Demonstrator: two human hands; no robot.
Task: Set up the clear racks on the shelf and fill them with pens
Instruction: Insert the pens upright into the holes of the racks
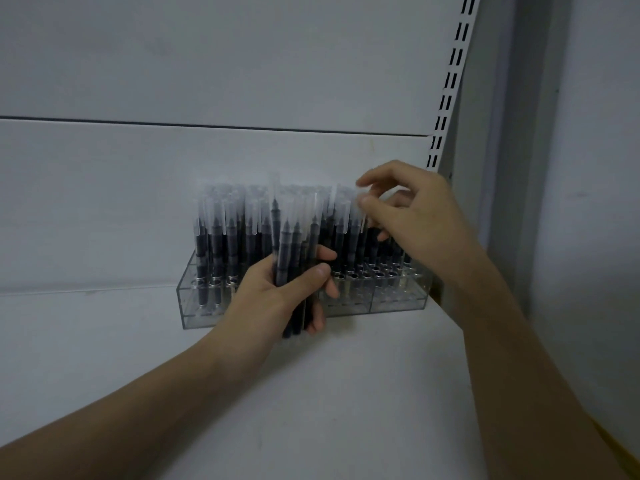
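Left grip [277, 292] clamped round a bundle of pens [298, 271], fingers and thumb curled about the barrels, bundle held upright in front of the clear rack [346, 304]. Right grip [408, 209] pinching the frosted cap of a single pen [358, 216] between thumb and forefinger, over the right half of the rack; other fingers loosely curled behind. Can't tell whether that pen's lower end is seated in a hole or not.

Clear rack sitting on the white shelf [346, 393], pushed back against the white back panel [207, 64]. Left and middle portions packed with standing pens [221, 233], dark barrels, translucent caps up. Front right holes showing open, metal-ringed rims visible. Front wall of the rack partly hidden behind the left hand.

Held bundle: dark barrels, caps up, lower ends sticking out below the hand, just above the shelf surface.

Slotted upright [450, 81] running along the right edge of the back panel. Grey wall [595, 202] right of the shelving. Both forearms bare, reaching in from below.
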